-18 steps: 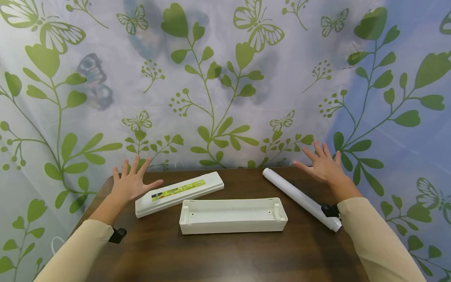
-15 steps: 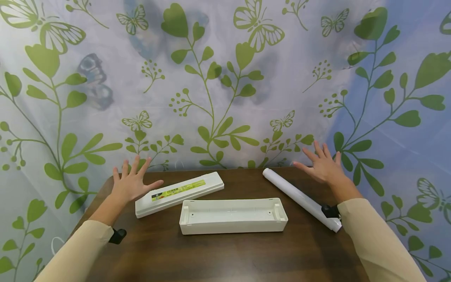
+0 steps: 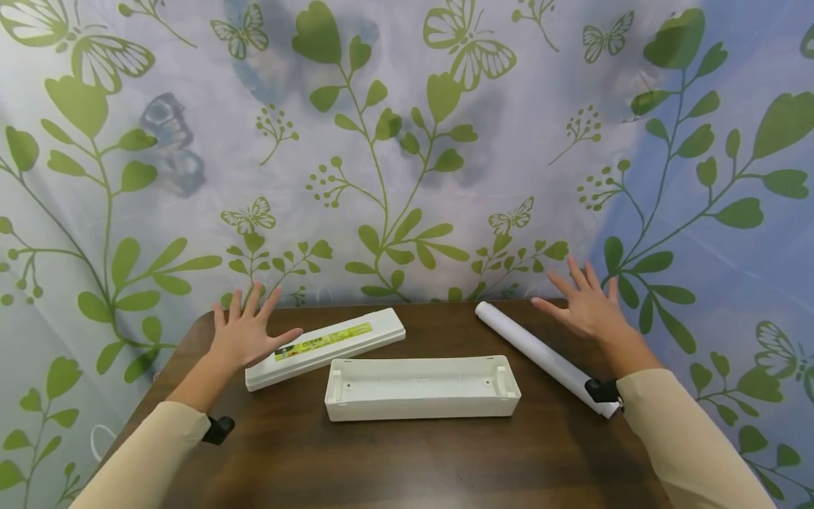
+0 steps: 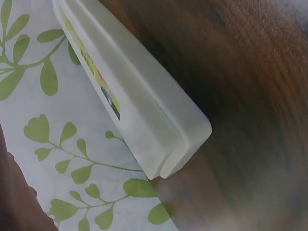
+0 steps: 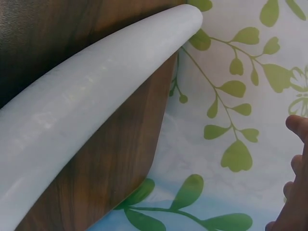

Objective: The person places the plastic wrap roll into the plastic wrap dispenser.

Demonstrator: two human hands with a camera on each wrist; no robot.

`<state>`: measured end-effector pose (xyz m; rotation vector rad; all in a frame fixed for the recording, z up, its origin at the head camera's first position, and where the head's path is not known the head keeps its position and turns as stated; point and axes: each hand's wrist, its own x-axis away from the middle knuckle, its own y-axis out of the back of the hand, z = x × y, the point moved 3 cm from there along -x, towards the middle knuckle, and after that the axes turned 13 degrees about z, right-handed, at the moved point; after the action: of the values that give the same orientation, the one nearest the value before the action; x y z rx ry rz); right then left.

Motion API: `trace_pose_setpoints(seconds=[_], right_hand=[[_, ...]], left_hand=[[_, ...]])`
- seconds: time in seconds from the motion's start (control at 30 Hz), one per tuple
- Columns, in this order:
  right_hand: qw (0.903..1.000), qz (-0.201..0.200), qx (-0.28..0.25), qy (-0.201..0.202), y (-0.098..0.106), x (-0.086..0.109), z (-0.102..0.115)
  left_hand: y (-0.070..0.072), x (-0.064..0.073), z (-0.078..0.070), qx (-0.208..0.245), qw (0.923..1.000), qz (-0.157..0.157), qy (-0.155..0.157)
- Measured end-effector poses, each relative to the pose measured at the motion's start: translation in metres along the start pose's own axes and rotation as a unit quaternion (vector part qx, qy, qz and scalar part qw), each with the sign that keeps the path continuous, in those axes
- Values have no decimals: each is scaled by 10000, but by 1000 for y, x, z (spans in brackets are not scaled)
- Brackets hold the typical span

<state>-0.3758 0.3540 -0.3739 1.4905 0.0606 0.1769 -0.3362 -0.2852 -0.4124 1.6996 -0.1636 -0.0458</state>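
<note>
With fingers spread, my left hand (image 3: 244, 339) hovers by the left end of a long white lid (image 3: 327, 346) with a yellow-green label. The lid fills the middle of the left wrist view, where only the hand's edge (image 4: 19, 197) shows. A white open-topped rectangular box (image 3: 422, 408) lies at the table's middle, its inside bare. On the right, a white roll (image 3: 540, 353), like plastic wrap, lies slantwise. Beyond its right side my right hand (image 3: 590, 309) is held up, fingers spread, holding nothing. The right wrist view shows the roll (image 5: 96, 82) and part of that hand (image 5: 296, 178).
All of these lie on a dark brown wooden table (image 3: 413, 466). A pale curtain (image 3: 407, 177) with green leaves and butterflies hangs right behind the table's back edge. Each wrist wears a black strap device (image 3: 218, 430).
My left hand has shifted slightly to the right, nearer the lid. The right hand has moved a little right. The head view has tilted slightly; the lid, box and roll lie as before.
</note>
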Motion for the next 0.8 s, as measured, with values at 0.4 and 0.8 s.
trace_pose_setpoints(seconds=[0.4, 0.8], right_hand=[[9999, -83, -37, 55, -13, 14, -2], [9988, -376, -140, 281, -28, 29, -2]], left_hand=[[-16, 7, -17, 245, 9995, -20, -221], [-32, 11, -22, 415, 9980, -237, -412]])
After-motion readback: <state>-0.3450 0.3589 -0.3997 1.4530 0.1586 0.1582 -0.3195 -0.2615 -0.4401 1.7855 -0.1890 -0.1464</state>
